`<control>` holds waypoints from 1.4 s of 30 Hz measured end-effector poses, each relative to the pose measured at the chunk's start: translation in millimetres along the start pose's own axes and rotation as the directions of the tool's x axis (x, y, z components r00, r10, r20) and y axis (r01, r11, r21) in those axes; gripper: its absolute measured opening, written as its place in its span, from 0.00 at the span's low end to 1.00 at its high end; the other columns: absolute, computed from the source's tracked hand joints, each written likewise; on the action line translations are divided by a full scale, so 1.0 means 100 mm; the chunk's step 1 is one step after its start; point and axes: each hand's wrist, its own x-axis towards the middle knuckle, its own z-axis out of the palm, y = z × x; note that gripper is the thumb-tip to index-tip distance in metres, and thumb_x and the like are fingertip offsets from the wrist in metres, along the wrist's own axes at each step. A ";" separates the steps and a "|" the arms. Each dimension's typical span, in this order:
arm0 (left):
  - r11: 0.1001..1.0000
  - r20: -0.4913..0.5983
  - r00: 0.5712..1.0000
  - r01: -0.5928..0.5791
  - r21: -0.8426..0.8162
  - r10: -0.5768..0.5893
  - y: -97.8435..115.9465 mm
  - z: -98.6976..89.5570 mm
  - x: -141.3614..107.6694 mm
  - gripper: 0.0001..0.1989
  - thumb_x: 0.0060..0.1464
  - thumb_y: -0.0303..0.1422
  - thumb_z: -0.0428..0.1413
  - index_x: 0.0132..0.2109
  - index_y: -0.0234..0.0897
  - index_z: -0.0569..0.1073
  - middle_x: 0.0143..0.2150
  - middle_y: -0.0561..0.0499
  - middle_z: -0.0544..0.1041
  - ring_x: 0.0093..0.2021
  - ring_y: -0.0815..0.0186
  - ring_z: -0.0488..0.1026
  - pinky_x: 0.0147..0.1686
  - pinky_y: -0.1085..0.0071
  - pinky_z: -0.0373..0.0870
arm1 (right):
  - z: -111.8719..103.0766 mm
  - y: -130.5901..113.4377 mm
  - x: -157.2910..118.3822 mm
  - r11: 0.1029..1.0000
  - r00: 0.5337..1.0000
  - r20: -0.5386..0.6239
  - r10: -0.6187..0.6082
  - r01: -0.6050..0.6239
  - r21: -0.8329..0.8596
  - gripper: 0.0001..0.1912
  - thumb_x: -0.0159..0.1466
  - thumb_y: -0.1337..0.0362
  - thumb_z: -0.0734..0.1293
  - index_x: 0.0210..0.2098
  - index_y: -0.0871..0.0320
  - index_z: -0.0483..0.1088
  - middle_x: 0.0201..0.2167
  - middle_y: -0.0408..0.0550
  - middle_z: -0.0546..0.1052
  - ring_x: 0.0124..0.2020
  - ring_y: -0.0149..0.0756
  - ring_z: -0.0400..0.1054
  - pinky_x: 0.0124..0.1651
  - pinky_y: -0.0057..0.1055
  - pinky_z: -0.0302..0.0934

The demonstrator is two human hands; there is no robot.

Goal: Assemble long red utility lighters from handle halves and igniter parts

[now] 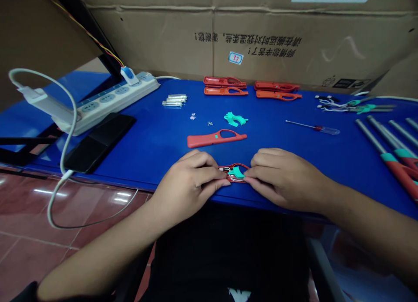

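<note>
Both hands hold a red lighter casing half (232, 166) at the front edge of the blue table. My left hand (199, 178) pinches its left end, covering that part. At the other end, my right hand (277, 175) has thumb and fingers closed around the casing, close to a teal trigger piece (237, 172) lying inside it. White wires and a small black part show within the casing. Just beyond lies another red casing half (209, 139), with a loop-shaped opening. More teal pieces (234, 119) rest farther back.
Clear tubes (175, 100), tiny pins (210, 123) and a screwdriver (313, 127) lie on the table (156, 140). Red casings (225, 91) line the cardboard (156, 40). At right are wired parts (331, 103) and finished-looking lighters (388, 158); at left, a power strip (130, 95) and phone (101, 140).
</note>
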 end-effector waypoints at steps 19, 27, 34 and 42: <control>0.993 0.252 0.964 0.105 -0.050 -0.089 -0.02 -0.24 0.07 0.12 0.63 0.26 0.56 0.52 0.40 0.76 0.45 0.51 0.77 0.46 0.68 0.73 0.47 0.72 0.71 | -0.11 -0.05 0.06 0.997 0.995 0.076 0.070 -0.072 0.018 0.15 0.71 0.63 0.59 0.39 0.59 0.78 0.33 0.48 0.73 0.36 0.38 0.66 0.43 0.38 0.60; 0.988 0.195 0.979 0.036 0.147 -0.065 -0.02 -0.27 0.03 0.12 0.64 0.32 0.56 0.52 0.37 0.76 0.47 0.48 0.77 0.48 0.62 0.71 0.51 0.64 0.69 | -0.10 -0.04 0.05 0.992 0.990 0.067 0.123 -0.125 0.027 0.13 0.69 0.63 0.61 0.39 0.58 0.78 0.34 0.47 0.74 0.37 0.37 0.68 0.45 0.38 0.60; 0.988 0.148 0.989 -0.050 0.147 0.028 -0.07 -0.25 -0.05 0.15 0.64 0.29 0.56 0.57 0.37 0.73 0.45 0.48 0.77 0.46 0.63 0.72 0.50 0.62 0.70 | -0.19 -0.08 0.18 0.985 0.988 0.025 0.149 -0.151 0.085 0.11 0.68 0.63 0.63 0.43 0.59 0.77 0.35 0.48 0.75 0.37 0.36 0.69 0.44 0.36 0.61; 0.960 0.053 0.978 -0.209 0.185 0.203 -0.09 -0.19 -0.10 0.24 0.61 0.24 0.57 0.63 0.37 0.67 0.44 0.46 0.75 0.44 0.63 0.69 0.47 0.61 0.71 | -0.14 -0.08 0.38 0.993 0.998 0.042 0.040 -0.045 0.113 0.11 0.68 0.64 0.63 0.42 0.59 0.78 0.38 0.50 0.76 0.38 0.37 0.69 0.43 0.35 0.63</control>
